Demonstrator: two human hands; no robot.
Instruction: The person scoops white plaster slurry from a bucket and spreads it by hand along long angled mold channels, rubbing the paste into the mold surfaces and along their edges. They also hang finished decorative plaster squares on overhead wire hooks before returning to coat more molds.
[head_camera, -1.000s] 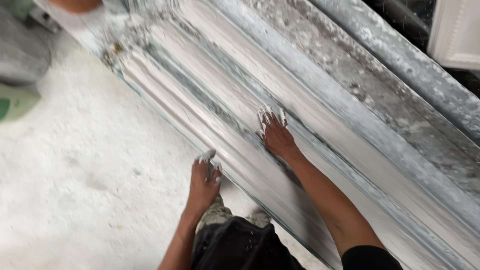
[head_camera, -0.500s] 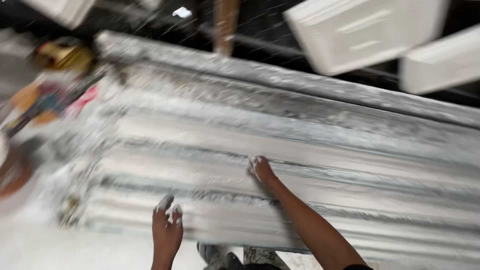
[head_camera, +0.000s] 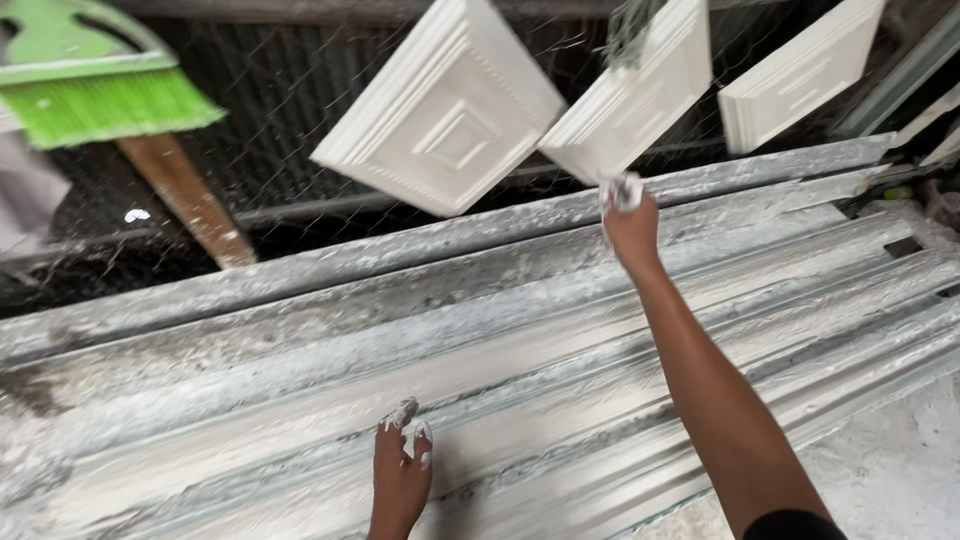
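Wire mesh backs a long, plaster-caked ribbed mould (head_camera: 520, 330); white square panels (head_camera: 445, 110) hang above.
Left hand (head_camera: 400, 470) rests flat on mould's near ribs, plaster-coated fingers spread. Right hand (head_camera: 630, 225) reaches to far edge, fingers closed on a white plaster lump (head_camera: 625, 190). Green broom (head_camera: 95, 85) upper left.

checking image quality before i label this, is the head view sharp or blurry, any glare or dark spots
Head view: mostly sharp; the right hand is slightly motion-blurred at the fingertips, the left hand crisp on the long mould. Light is soft and even, no hard glare on the white tiles. The mesh behind is dark and low in detail. The broom looks a bit soft.
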